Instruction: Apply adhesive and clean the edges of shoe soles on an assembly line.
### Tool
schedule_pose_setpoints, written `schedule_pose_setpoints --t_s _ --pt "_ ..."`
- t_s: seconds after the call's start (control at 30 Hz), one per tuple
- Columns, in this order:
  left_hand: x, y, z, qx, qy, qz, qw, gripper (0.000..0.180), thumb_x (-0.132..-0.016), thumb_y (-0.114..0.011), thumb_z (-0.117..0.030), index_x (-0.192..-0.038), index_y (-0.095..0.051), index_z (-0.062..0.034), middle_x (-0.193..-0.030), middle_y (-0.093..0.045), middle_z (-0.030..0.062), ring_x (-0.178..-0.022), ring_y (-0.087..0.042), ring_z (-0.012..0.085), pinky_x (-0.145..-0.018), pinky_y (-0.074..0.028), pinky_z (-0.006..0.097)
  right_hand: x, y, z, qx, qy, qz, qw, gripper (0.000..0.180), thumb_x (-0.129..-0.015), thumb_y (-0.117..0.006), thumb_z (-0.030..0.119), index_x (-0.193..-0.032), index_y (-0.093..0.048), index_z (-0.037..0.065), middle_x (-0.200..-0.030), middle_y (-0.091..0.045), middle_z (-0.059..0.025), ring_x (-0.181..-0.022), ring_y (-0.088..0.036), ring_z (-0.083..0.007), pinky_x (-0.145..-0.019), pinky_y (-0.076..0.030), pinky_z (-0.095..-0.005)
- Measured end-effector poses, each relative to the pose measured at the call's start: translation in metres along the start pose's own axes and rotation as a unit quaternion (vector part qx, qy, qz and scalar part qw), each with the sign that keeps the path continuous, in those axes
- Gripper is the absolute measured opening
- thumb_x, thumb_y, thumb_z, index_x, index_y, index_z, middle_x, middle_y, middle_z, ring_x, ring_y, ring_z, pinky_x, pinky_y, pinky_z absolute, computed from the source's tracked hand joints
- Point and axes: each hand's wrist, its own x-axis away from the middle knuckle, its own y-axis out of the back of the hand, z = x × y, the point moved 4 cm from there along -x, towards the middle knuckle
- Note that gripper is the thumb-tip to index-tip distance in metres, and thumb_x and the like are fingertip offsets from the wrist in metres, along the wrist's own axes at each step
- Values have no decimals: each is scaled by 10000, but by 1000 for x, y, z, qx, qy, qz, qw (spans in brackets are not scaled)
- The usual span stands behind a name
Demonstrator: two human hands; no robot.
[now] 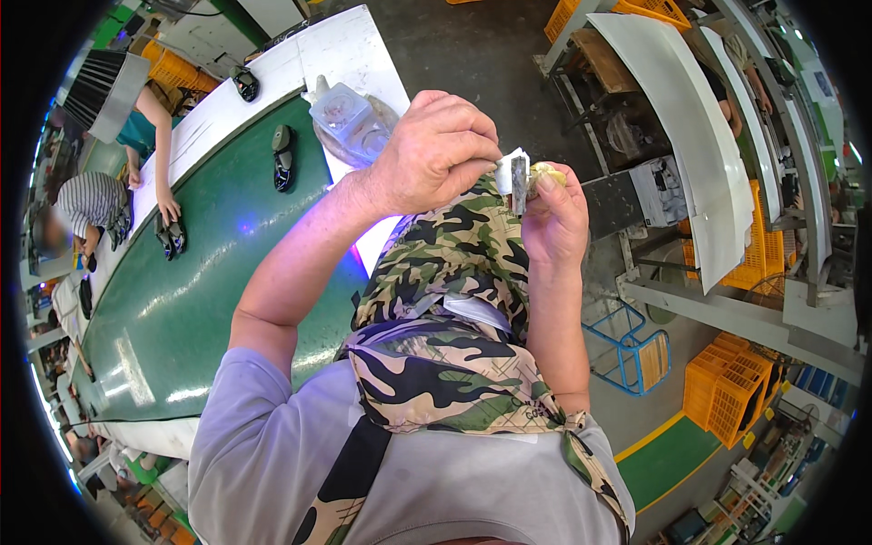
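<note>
In front of my camouflage apron [445, 368] my two hands meet over some small things. My left hand [440, 150] is closed in a pinch at the edge of a small white paper-like piece [505, 174]. Beside that piece stands a narrow, dark grey, shiny strip [520, 186]; what it is I cannot make out. My right hand [559, 222] is closed around a crumpled yellowish wad [547, 171], thumb pressed on it, with the strip against its fingers. Left of my hands, a translucent bluish plastic tray [338, 111] lies on the white table edge [368, 45].
Black shoes [283, 159] sit on the green belt [227, 263] to my left. Across it a co-worker's hand [170, 211] touches another pair. On my right are a curved white panel [677, 118], a blue-framed stool [627, 350] and orange crates [727, 391].
</note>
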Motion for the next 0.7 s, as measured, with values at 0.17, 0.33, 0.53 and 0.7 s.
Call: schedule_pose_setpoints --t_s 0.17,0.33,0.53,0.7 --pt "-1 2 0 1 -17 -3 1000 170 -726 -756 -51 -873 -679 -87 -919 -655 35 -891 -646 230 -825 -457 382 0 -3 -3 -8 -15 6 1000 230 -841 -750 81 -1010 -603 27 -907 -681 -79 -791 -645 -164 -747 -535 -325" --pt "-3 3 1 2 -33 -5 999 172 -719 -735 -38 -867 -659 -84 -910 -648 39 -881 -646 230 -822 -456 383 -1 -5 -3 -6 -17 9 1000 222 -841 -748 79 -1004 -607 28 -903 -679 -79 -783 -643 -165 -720 -542 -336" --pt "2 0 2 -25 -50 -17 998 198 -699 -688 -8 -872 -621 -78 -905 -638 50 -865 -645 234 -815 -459 394 -1 -8 -7 -7 -27 3 1000 202 -841 -743 75 -989 -614 29 -883 -678 -75 -759 -640 -158 -696 -543 -327" --pt "5 -1 2 -49 -68 -40 996 217 -700 -676 4 -891 -598 -63 -914 -623 69 -844 -638 241 -810 -464 399 -1 -11 -8 -1 -23 -7 1000 188 -838 -742 69 -975 -618 30 -858 -678 -71 -739 -638 -152 -696 -543 -325"
